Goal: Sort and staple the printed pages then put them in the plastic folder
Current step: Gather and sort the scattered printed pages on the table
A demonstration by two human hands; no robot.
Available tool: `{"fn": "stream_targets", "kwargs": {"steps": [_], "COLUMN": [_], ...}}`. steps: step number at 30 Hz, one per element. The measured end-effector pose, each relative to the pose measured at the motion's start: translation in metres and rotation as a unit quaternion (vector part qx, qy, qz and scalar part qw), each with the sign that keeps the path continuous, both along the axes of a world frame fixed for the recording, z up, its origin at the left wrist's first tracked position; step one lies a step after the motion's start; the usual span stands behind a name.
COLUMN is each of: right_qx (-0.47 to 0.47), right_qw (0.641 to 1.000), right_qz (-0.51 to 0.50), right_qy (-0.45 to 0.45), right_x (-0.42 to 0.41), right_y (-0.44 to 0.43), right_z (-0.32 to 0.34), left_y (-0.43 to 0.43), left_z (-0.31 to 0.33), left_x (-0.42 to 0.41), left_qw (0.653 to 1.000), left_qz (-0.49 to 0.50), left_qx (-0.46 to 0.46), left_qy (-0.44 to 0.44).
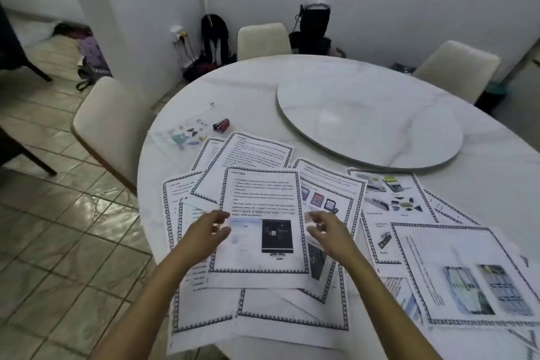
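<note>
Several printed pages with dark patterned borders lie scattered and overlapping on the white round table [263, 88]. The topmost page [263, 199] shows text above a black picture. My left hand [209, 228] hovers over that page's left edge, fingers loosely curled, holding nothing. My right hand [327, 231] hovers by its right edge, fingers relaxed and empty. A clear plastic folder [182, 136] with coloured shapes lies at the table's far left. A small red and black stapler [221, 125] sits just right of it.
A round marble turntable [368, 123] takes up the table's middle. Pale chairs stand at the left [112, 126], the back [263, 41] and the right back [455, 70]. Bags lean against the wall behind. Tiled floor lies to the left.
</note>
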State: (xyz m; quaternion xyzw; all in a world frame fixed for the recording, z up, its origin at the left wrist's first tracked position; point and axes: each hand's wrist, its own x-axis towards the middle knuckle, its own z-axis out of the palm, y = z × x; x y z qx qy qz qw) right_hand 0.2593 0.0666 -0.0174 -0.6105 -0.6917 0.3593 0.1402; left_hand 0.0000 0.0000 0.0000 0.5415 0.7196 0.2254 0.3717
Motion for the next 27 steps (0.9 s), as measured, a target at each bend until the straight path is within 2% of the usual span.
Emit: {"fn": "stream_targets", "kwargs": {"steps": [2,6,10,19,27], "right_qx": [0.000,-0.024,-0.023,-0.023,-0.059], "right_qw": [1.000,0.997,0.993,0.986,0.972], "right_qz": [-0.016,-0.065,-0.101,-0.141,-0.227], "right_qy": [-0.023,-0.027,-0.050,-0.082,-0.017], "right_x": [-0.007,-0.021,-0.029,-0.039,-0.039], "right_y": [0.005,0.006,0.008,-0.002,0.004], "right_z": [-0.006,-0.016,-0.023,-0.034,-0.030], "left_y": [-0.004,-0.012,-0.005,0.002,0.003], "left_z": [-0.009,-0.028,-0.027,-0.039,-0.046], "left_x": [-0.002,-0.001,-0.001,-0.003,-0.001], "left_qw": [0.999,0.996,0.993,0.979,0.972], "left_qz": [0.021,0.070,0.114,0.171,0.202], "left_qx": [-0.026,-0.056,-0.025,-0.016,0.008], "left_qy": [0.023,-0.001,-0.025,-0.107,-0.121]}}
